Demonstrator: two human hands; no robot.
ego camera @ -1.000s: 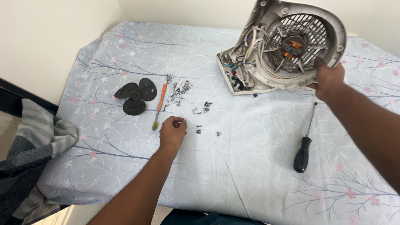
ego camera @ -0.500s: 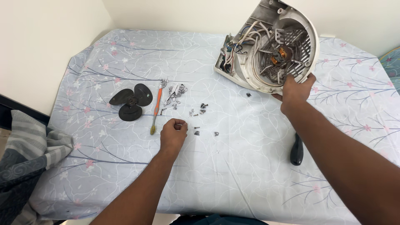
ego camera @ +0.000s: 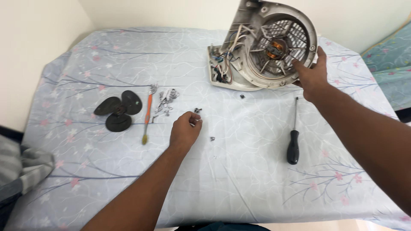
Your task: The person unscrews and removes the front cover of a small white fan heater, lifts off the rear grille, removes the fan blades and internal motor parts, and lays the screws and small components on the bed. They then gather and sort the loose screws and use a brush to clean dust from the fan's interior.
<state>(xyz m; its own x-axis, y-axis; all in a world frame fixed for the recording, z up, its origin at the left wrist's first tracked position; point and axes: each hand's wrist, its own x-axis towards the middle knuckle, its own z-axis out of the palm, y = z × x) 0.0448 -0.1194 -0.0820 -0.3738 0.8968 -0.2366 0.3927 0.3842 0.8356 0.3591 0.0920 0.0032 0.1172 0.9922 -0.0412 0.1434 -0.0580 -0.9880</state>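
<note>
Screws under the left hand, fan housing tipped up by the right.

From the left I see the black blade [ego camera: 118, 110] and the orange brush [ego camera: 147, 116] lying where they lay a second ago, with a small heap of metal bits [ego camera: 166, 99] just beside the brush. My left hand [ego camera: 185, 131] has barely shifted; it rests curled on the sheet [ego camera: 239, 179], fingertips [ego camera: 196, 122] closed on the small dark screws [ego camera: 198, 111], though I cannot tell whether one is actually pinched. A loose screw [ego camera: 212, 138] lies near it. The screwdriver [ego camera: 293, 136] lies untouched. What has changed is on the right: the housing [ego camera: 265, 49] now stands more upright, its base on the sheet and motor side toward me. My right hand [ego camera: 314, 76] grips its rim, thumb over the edge. I judge the work has moved to screw-sorting, with the housing only steadied.
</note>
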